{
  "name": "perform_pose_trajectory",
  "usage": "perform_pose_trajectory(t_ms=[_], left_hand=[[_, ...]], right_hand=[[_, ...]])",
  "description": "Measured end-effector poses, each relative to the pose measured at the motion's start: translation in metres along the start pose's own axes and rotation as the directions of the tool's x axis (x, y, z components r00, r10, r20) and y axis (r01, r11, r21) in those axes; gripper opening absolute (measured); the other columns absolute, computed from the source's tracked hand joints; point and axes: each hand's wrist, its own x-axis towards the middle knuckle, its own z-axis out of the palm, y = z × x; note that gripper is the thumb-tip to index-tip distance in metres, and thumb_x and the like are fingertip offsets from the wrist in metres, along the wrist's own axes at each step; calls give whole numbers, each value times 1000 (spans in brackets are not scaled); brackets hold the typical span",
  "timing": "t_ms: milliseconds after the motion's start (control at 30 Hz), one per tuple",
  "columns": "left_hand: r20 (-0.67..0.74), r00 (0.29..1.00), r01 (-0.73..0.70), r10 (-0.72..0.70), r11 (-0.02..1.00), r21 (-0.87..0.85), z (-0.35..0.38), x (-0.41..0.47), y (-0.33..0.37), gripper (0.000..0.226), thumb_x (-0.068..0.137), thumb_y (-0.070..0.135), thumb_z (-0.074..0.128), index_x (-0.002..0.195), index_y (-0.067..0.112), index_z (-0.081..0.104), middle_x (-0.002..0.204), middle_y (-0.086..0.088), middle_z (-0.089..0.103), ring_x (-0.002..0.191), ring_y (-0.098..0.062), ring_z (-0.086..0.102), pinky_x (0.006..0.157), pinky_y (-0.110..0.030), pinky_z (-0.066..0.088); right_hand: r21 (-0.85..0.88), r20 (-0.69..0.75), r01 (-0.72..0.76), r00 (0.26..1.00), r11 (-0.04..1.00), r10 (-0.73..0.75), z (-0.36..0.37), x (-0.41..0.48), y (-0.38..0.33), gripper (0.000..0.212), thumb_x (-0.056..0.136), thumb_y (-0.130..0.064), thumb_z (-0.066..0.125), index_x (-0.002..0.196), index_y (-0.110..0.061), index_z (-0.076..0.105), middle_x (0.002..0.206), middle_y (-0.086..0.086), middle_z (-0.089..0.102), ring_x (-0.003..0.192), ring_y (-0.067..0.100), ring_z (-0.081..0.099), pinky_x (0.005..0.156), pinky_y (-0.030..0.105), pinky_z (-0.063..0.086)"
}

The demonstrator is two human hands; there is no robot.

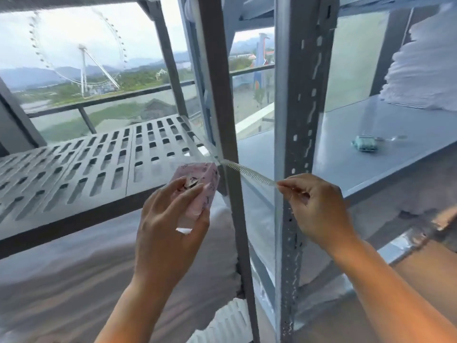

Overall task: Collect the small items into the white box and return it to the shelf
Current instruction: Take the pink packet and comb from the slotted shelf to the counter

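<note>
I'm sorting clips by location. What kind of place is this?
Probably a storage corner beside a high window: metal shelving with a slotted shelf, and a Ferris wheel far below outside.

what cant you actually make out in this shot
- White box: not in the head view at all.
- Pink packet: print blurred, lower part covered by the left hand.
- Clear strip: far end lost against the dark post.
- Teal item on the grey shelf: too small to identify.
</note>
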Motion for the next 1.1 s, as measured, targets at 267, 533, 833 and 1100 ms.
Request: perform_pose_trajectory(t_ms=[267, 533, 833, 1100], left_hand=[[147, 982, -76, 115, 967, -245, 115, -24, 120, 37, 76, 44, 55, 111, 35, 64, 123, 11, 55, 115, -14, 49, 93, -26, 37], [323, 925, -68, 200, 924, -376, 246, -32, 232, 34, 79, 40, 57, 111, 31, 66, 125, 2, 60, 113, -25, 53, 94, -35, 44], [362, 916, -37, 171, 936, -350, 345, 8, 254, 34, 78, 37, 57, 109, 28, 67, 124, 1, 61, 108, -27, 55, 91, -39, 46], [341, 938, 26, 71, 962, -271, 435, 86, 229, 29, 78, 38, 62, 106, 31, 69, 121, 7, 61, 109, -19, 55, 89, -24, 40]], right_hand=[[-111, -163, -209, 968, 972, 189, -140, -48, 102, 11, 83, -17, 65, 89, -14, 73, 86, -1, 71, 79, 8, 62, 71, 19, 48], [-229, -294, -365, 910, 902, 293, -259, -80, 188, 10, 83, -16, 65, 90, -15, 72, 79, -8, 66, 70, -10, 57, 62, 1, 39], [-231, -288, -423, 890, 876, 354, -280, -42, 272, 11, 84, -17, 64, 90, -15, 73, 80, -4, 68, 70, 2, 59, 61, 4, 43], [-219, -160, -408, 911, 886, 380, -236, 64, 347, 11, 84, -19, 63, 91, -16, 72, 79, -6, 66, 66, 4, 56, 61, 6, 43]])
